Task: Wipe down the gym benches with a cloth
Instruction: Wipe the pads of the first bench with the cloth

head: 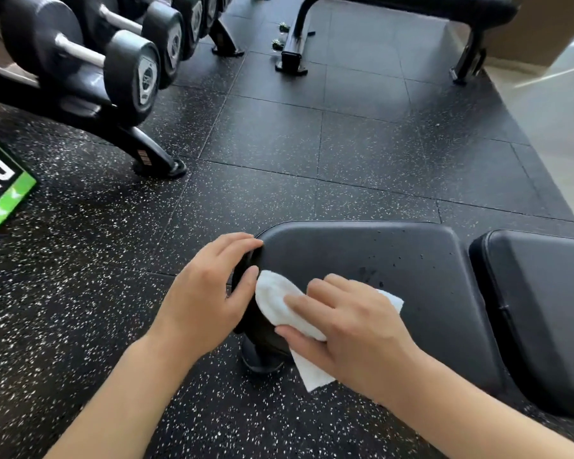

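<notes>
Two hands on pad (362,260): left hand (209,293) cups end, steadying; right hand (345,326) presses cloth (279,303), fingers flat. Sweep toward droplets (370,273), overlapping passes.

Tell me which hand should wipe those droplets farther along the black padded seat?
Right. The right hand already presses the white cloth flat on the black padded seat, nearest the droplets; the left hand only grips the seat's end.

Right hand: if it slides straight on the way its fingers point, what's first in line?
Probably the left hand gripping the black padded bench seat's end; the right hand presses the white cloth toward it.
</notes>
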A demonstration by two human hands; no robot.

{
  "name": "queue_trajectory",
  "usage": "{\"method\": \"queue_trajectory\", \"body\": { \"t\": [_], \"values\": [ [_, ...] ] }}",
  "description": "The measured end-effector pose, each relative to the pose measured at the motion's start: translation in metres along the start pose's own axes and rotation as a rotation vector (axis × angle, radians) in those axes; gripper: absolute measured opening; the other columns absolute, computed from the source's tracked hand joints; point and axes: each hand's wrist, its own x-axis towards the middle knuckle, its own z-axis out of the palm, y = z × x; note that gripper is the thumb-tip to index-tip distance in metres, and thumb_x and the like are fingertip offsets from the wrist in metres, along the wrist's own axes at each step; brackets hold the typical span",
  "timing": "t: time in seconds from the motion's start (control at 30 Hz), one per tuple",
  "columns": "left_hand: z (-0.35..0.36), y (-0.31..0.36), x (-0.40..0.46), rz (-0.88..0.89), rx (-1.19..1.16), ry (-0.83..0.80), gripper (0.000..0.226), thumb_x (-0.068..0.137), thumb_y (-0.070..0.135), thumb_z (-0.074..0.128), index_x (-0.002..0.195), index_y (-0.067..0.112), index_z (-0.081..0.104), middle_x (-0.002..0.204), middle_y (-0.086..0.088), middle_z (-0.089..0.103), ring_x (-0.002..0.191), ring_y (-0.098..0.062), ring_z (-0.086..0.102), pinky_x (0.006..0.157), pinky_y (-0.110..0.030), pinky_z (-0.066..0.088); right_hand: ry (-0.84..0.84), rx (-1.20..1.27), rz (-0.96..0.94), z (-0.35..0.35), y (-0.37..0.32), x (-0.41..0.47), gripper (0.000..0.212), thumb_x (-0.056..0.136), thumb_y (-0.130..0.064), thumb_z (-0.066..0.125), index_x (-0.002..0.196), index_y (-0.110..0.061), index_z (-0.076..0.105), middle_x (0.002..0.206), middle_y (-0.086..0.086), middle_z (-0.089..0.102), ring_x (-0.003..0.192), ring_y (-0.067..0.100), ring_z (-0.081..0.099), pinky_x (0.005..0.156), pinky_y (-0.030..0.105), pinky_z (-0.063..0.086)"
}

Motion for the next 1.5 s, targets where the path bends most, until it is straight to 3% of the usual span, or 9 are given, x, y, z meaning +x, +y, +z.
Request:
{"method": "queue_trajectory", "body": {
  "t": [0.23,0.4,0.57,0.7,0.8,0.97,1.1,1.37,1.5],
  "values": [
    [0.013,0.014,-0.001,0.021,0.006,-0.045,0.047,0.097,0.033,0.061,0.142,0.021,0.062,0.154,0.007,0.049,0.144,-0.010,0.042,0.122,-0.015,0.022,0.047,-0.173,0.547,-0.020,0.090,0.026,0.032,0.095,-0.050,0.064,0.090,-0.019,0.068,0.083,-0.001,0.062,0.088,0.028,0.065,0.067,0.036,0.044],
    [0.002,0.005,0.001,-0.004,-0.014,-0.049,0.045,0.098,0.034,0.053,0.141,0.022,0.062,0.150,0.011,0.052,0.140,-0.009,0.048,0.121,-0.029,0.035,-0.029,-0.131,0.244,-0.007,0.013,0.027,0.030,0.097,-0.048,0.059,0.098,-0.020,0.068,0.082,0.000,0.062,0.078,0.026,0.063,0.064,0.040,0.052],
    [0.004,0.002,0.000,-0.014,-0.040,-0.041,0.047,0.100,0.032,0.047,0.143,0.018,0.059,0.149,0.009,0.053,0.141,-0.010,0.048,0.119,-0.035,0.039,-0.018,0.006,0.042,-0.001,-0.007,0.008,0.034,0.099,-0.048,0.058,0.089,-0.017,0.067,0.074,-0.002,0.053,0.067,0.020,0.050,0.057,0.035,0.043],
    [0.009,0.005,0.000,0.004,-0.028,-0.029,0.047,0.097,0.033,0.054,0.142,0.019,0.059,0.151,0.009,0.050,0.142,-0.010,0.046,0.122,-0.026,0.032,0.083,-0.153,0.337,-0.017,0.064,0.014,0.030,0.094,-0.046,0.067,0.092,-0.017,0.073,0.081,0.003,0.065,0.081,0.029,0.067,0.067,0.040,0.052],
    [0.015,0.010,0.001,0.044,-0.022,-0.039,0.050,0.096,0.038,0.053,0.141,0.018,0.061,0.153,0.006,0.048,0.143,-0.011,0.043,0.123,-0.019,0.024,0.065,-0.117,0.537,-0.025,0.084,0.011,0.030,0.095,-0.046,0.068,0.104,-0.018,0.073,0.087,0.002,0.064,0.090,0.029,0.066,0.074,0.042,0.051],
    [0.022,0.012,0.012,0.072,-0.072,-0.022,0.042,0.096,0.028,0.059,0.136,0.018,0.065,0.151,0.007,0.051,0.142,-0.013,0.043,0.123,-0.026,0.028,0.045,-0.069,0.156,-0.014,0.003,-0.013,0.028,0.099,-0.042,0.063,0.091,-0.016,0.067,0.076,-0.001,0.052,0.068,0.023,0.049,0.059,0.039,0.045],
    [0.030,0.016,0.018,0.063,-0.142,0.004,0.039,0.092,0.023,0.062,0.131,0.020,0.068,0.149,0.008,0.053,0.143,-0.013,0.044,0.122,-0.028,0.031,0.012,0.019,0.075,-0.017,-0.008,-0.041,0.030,0.103,-0.042,0.061,0.100,-0.013,0.073,0.076,-0.001,0.049,0.067,0.020,0.038,0.055,0.038,0.040],
    [0.037,0.025,0.022,0.173,-0.064,0.031,0.034,0.088,0.022,0.067,0.121,0.015,0.074,0.142,0.006,0.061,0.142,-0.019,0.047,0.122,-0.041,0.036,0.103,-0.124,0.520,-0.045,0.073,-0.056,0.028,0.097,-0.044,0.070,0.102,-0.017,0.074,0.077,-0.003,0.053,0.072,0.024,0.056,0.061,0.041,0.052],
    [0.036,0.018,0.021,0.171,-0.108,0.030,0.033,0.089,0.019,0.066,0.121,0.016,0.074,0.142,0.006,0.060,0.141,-0.018,0.048,0.121,-0.039,0.036,0.120,-0.097,0.350,-0.034,0.028,-0.037,0.023,0.094,-0.037,0.074,0.102,-0.016,0.070,0.077,0.002,0.057,0.069,0.028,0.056,0.059,0.042,0.051]
  ]
}}
